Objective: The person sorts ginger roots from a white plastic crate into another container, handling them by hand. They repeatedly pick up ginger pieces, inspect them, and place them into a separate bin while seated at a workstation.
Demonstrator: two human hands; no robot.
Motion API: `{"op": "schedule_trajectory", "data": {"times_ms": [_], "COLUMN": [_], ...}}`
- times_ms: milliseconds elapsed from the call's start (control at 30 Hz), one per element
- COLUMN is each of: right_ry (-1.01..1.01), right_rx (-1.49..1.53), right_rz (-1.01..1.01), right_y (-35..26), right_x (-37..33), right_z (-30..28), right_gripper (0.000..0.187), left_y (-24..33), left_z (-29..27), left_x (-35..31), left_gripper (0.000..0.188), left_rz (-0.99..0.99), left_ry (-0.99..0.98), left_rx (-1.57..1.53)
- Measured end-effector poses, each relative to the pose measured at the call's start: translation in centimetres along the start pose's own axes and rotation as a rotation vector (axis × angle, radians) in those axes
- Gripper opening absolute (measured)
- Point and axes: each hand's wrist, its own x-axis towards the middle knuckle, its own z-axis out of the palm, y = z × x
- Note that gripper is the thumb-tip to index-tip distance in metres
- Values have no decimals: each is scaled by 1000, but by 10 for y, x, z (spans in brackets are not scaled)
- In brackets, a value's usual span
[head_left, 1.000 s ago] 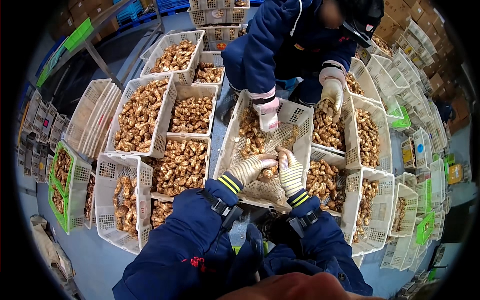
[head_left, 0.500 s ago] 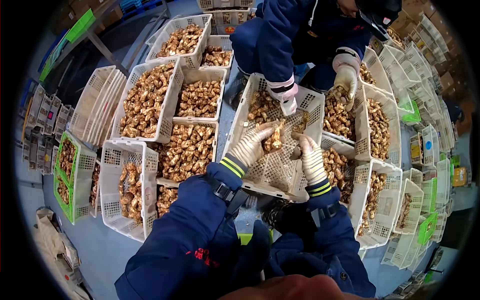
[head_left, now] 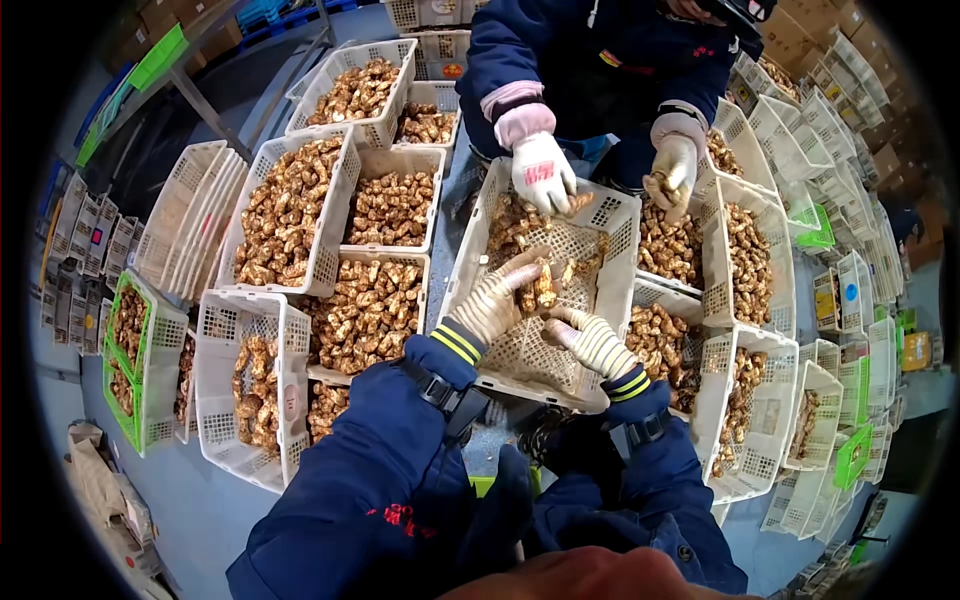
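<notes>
My left hand point(head_left: 497, 300), in a white striped glove, is closed round a knobby brown root point(head_left: 537, 288) with paler patches. Close to the root's lower end is my right hand point(head_left: 597, 342), gloved alike, its thumb and fingertips drawn together; anything between them is too small to make out. Both hands are over a white perforated crate point(head_left: 475, 262) between me and a co-worker. Brown roots point(head_left: 512, 222) lie heaped at its far left, with smaller pieces toward the right wall.
Opposite, the co-worker's white-gloved hands point(head_left: 543, 172) reach over the crates, the other one holding a brown piece. White crates point(head_left: 345, 215) full of similar roots stand on the left, with more point(head_left: 790, 290) on the right. Nested empty crates point(head_left: 180, 225) lean at far left.
My right hand has come left and down toward the root in my left hand, which is lower and slightly left. The co-worker's glove over the crate has drawn back and up.
</notes>
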Motion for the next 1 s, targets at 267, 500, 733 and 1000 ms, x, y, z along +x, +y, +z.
{"op": "schedule_trajectory", "data": {"times_ms": [267,500,733,1000], "right_ry": [282,345,311,373], "right_rx": [-53,-19,70,-32], "right_rz": [-77,-114,-70,-67], "right_y": [-10,-25,-30,-20], "right_x": [3,4,3,6], "right_z": [6,12,15,18], "right_gripper": [36,39,42,34], "left_y": [-11,-21,-19,-20], "left_z": [-13,-30,-25,-20], "left_x": [5,9,8,5], "left_gripper": [46,65,83,91], "left_rz": [16,-5,-87,-9], "left_ry": [16,27,-30,-24], "left_rx": [397,798,1420,1501]}}
